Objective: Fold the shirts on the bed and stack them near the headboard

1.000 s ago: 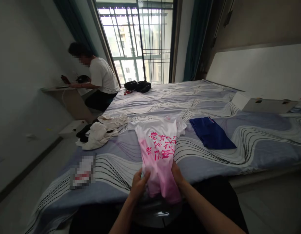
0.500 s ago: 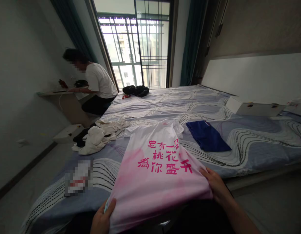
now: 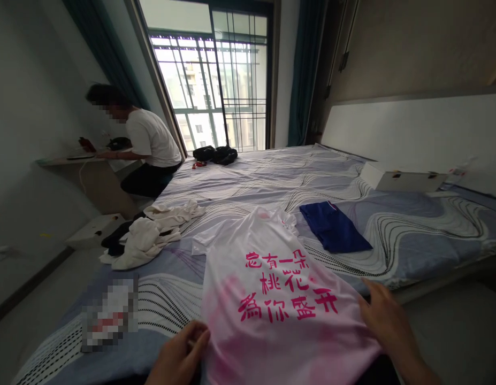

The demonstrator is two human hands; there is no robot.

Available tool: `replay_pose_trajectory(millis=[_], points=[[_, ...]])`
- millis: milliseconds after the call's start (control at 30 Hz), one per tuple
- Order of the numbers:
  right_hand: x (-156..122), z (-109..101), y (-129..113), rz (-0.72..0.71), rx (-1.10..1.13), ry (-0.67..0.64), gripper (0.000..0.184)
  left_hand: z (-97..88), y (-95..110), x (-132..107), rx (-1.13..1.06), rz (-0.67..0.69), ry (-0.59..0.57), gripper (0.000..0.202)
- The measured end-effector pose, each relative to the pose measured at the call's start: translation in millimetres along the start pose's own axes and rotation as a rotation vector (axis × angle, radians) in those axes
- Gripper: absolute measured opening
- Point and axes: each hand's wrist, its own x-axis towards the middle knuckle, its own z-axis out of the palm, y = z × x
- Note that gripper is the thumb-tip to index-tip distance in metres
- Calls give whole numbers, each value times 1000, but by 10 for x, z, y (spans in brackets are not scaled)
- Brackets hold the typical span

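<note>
Broadly, the bed [image 3: 272,176] fills the view ahead of both hands, its wavy-patterned cover running away to the window [image 3: 215,91]. Far off beyond the left hand [image 3: 179,355], another person [image 3: 147,144] sits bent over a bench [image 3: 71,160], well apart from the work.

Between the hands lies a white T-shirt [image 3: 272,299] with a pink fade and pink printed characters. It is spread face up, its collar end away from the hands and its hem reaching the near edge of the bed. Ahead and outward of the left hand sits a heap of white and dark clothes [image 3: 147,238]. Ahead of the right hand [image 3: 386,321] is a folded blue garment [image 3: 334,232], just beside the shirt's collar end. Farther out on that side rests a white box [image 3: 404,179], and a dark bundle [image 3: 215,155] lies near the window. A blurred packet [image 3: 109,313] lies just outward of the left hand.

The left hand's fingers are curled against the shirt's left lower edge; I cannot tell whether they pinch cloth. The right hand is flat and released, fingers spread at the right lower edge.

As a judgement, the hem sits so close to the bed's edge that a pull toward the body could slide the shirt off. A flat push from the right hand could also ruck the cloth, and the sleeve on the left hand's side already looks bunched
</note>
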Motion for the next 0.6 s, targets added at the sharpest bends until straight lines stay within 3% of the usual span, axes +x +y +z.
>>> replay_pose_trajectory(millis=[33, 100, 167, 267, 600], points=[[-26, 95, -236, -102, 45, -22, 56, 94, 104, 206, 44, 89, 81, 49], [-88, 361, -746, -277, 132, -192, 54, 344, 265, 623, 193, 306, 171, 49], [-107, 660, -1187, -414, 125, -405, 60, 577, 342, 1008, 413, 469, 142, 51], [53, 1010, -1545, -478, 37, -515, 71, 688, 327, 1481, 650, 504, 100, 56], [1188, 1492, -1644, -399, -96, -364, 71, -99, -24, 2597, 721, 43, 321, 58]])
